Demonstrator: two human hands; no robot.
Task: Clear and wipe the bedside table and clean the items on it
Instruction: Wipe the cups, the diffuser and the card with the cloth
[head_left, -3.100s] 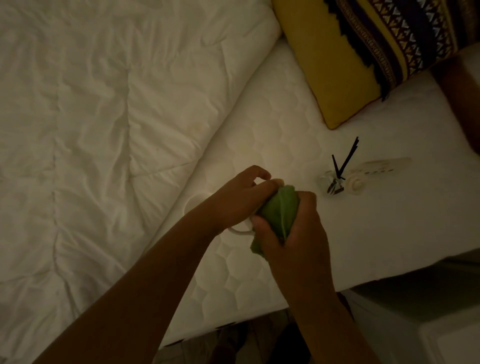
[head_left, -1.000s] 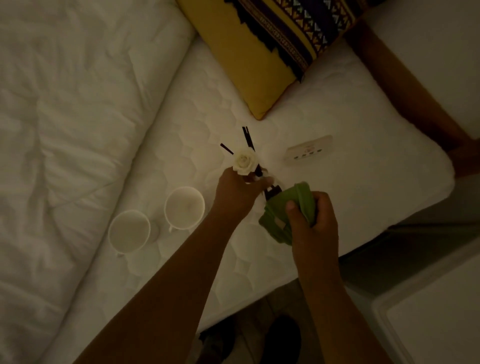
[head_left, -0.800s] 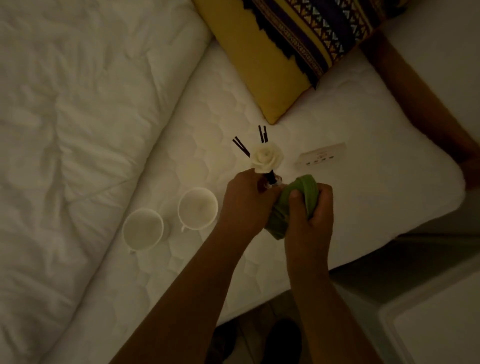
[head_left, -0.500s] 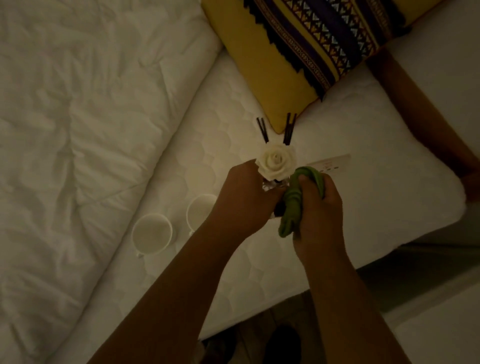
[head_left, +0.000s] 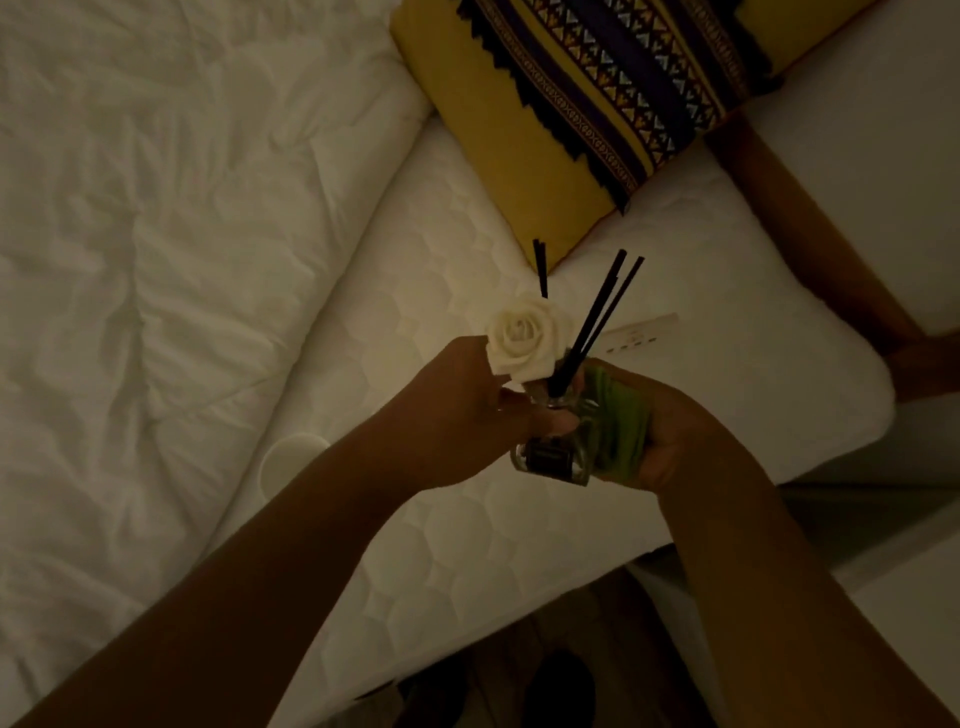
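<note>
Item: reed diffuser bottle (head_left: 551, 452), held above the bed (head_left: 467, 545). I see my left hand (head_left: 467, 410) gripping its left side, my right hand (head_left: 680, 436) clutching the green cloth (head_left: 621, 421) against its right. The reeds (head_left: 597, 317) point away from me.

**A bed in dim light, with a few small things on it**

The white mattress with hexagon quilting (head_left: 467, 545) runs diagonally through the view. A rumpled white duvet (head_left: 156, 260) covers its left side. A mustard-yellow cushion with a dark patterned band (head_left: 519, 130) lies at the head end. A round white ceramic cup (head_left: 285, 462) stands on the quilting just beside the duvet's edge, and only part of it shows. A small pale rectangular card with dark marks (head_left: 644, 332) lies flat below the cushion. A brown wooden frame (head_left: 810, 223) borders the mattress on the right.
</note>
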